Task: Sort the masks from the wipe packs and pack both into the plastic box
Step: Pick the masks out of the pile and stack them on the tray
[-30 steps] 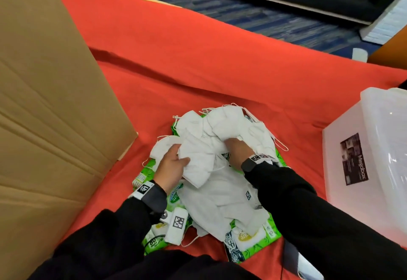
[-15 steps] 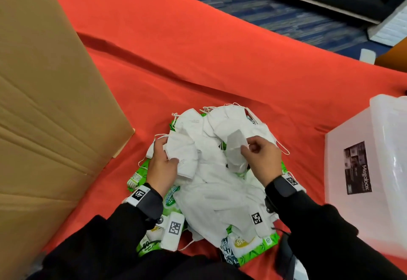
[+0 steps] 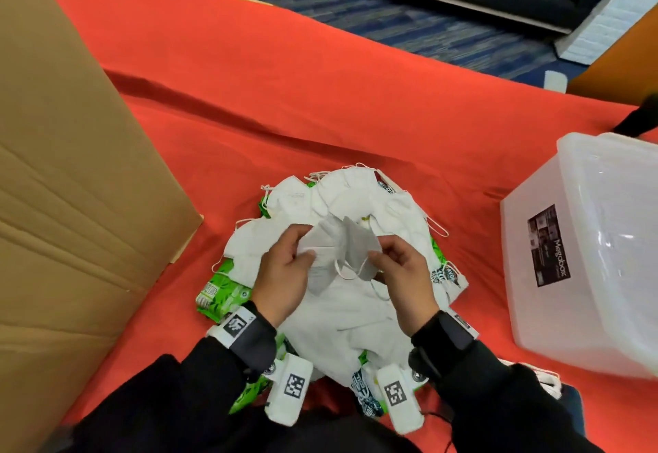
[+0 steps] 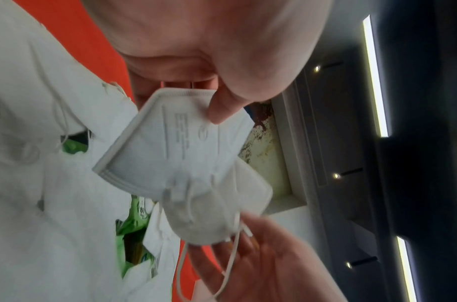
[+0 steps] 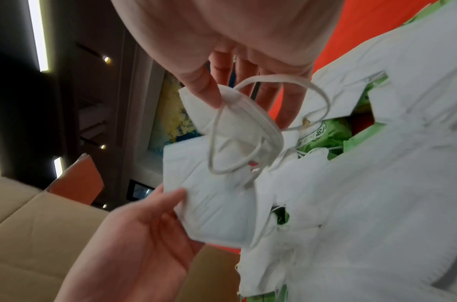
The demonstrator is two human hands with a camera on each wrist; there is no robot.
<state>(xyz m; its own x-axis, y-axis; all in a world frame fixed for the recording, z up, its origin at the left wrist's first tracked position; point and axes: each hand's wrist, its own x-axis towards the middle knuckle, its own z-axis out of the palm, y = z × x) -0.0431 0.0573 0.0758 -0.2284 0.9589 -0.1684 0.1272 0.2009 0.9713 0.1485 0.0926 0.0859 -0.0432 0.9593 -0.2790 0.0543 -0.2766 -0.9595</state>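
Masks (image 3: 341, 313) heaped over green wipe packs (image 3: 222, 296) at the red cloth's (image 3: 320, 96) near edge; plastic box (image 3: 584, 256) at its right edge; left hand (image 3: 285, 274) and right hand (image 3: 402, 278) each pinch one raised mask.

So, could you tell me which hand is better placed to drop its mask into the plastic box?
Probably the right hand: it pinches a mask, and the box stands on its side.

White folded masks (image 3: 359, 203): matt fibrous fabric. Green wipe packs (image 3: 222, 296): glossy film. Translucent plastic box (image 3: 584, 256), 3 o'clock: smooth, shiny.
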